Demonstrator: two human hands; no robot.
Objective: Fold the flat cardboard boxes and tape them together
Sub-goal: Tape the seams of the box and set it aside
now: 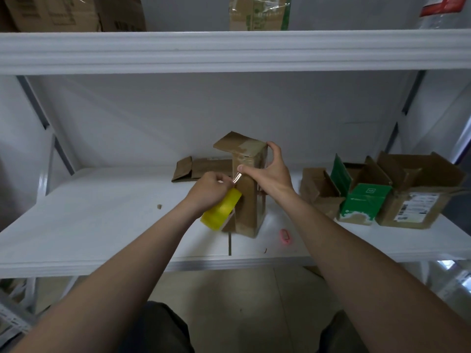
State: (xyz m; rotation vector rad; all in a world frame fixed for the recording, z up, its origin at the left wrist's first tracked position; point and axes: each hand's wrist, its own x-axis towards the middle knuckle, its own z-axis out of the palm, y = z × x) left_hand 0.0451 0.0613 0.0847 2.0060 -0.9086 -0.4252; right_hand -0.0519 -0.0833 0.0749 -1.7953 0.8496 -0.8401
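White shelf (102, 225), front lip towards camera. On it: a small pink object (285, 236) right of centre near the front edge, type unclear; a tiny tan scrap (159, 206) well to the left, lying alone; a dark fleck (265, 250) just by the lip.

Upper shelf (229, 50), white. It carries brown cartons (63, 14) at left, a film-wrapped carton (257, 14) at centre and a red-labelled item (443, 6) at far right, cropped.

Grey upright (33, 103) slants at left. Beige floor (242, 289) below.
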